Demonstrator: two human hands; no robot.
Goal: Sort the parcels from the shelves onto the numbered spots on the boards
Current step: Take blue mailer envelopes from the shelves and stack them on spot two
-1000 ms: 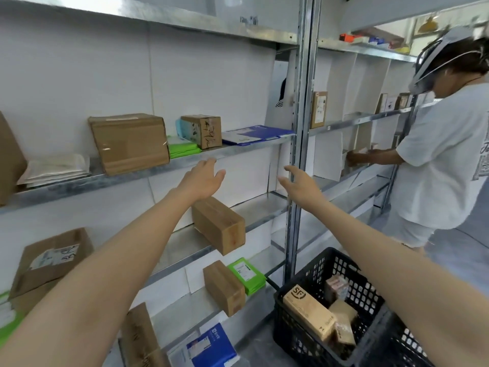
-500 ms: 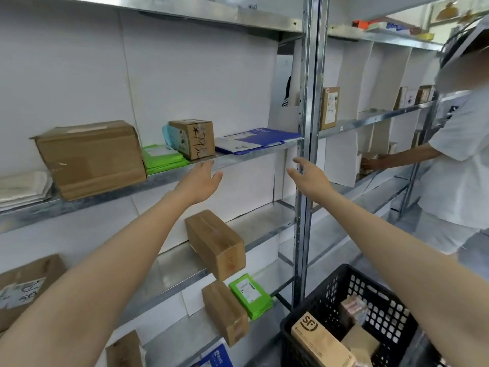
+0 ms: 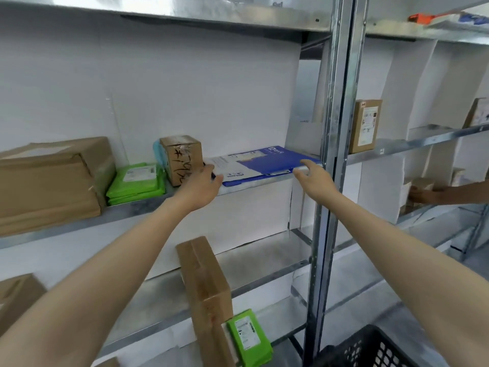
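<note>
A flat blue and white parcel (image 3: 260, 162) lies on the middle shelf (image 3: 132, 207), against the steel upright. My left hand (image 3: 201, 185) reaches its left front corner, fingers straight and touching the edge. My right hand (image 3: 313, 178) touches its right front corner with fingers extended. Neither hand grips the parcel. A small brown box with black handwriting (image 3: 182, 158) stands just left of the parcel, beside my left hand.
Green mailers (image 3: 136, 182) and a large brown carton (image 3: 50, 181) share the shelf to the left. A brown box (image 3: 205, 284) and a green mailer (image 3: 250, 337) lie on lower shelves. A black basket (image 3: 370, 349) sits bottom right. Another person's hand (image 3: 423, 194) reaches into the right bay.
Both hands rose and reached forward from below the shelf edge to the two front corners of the blue parcel. The view moved closer to the shelf.
</note>
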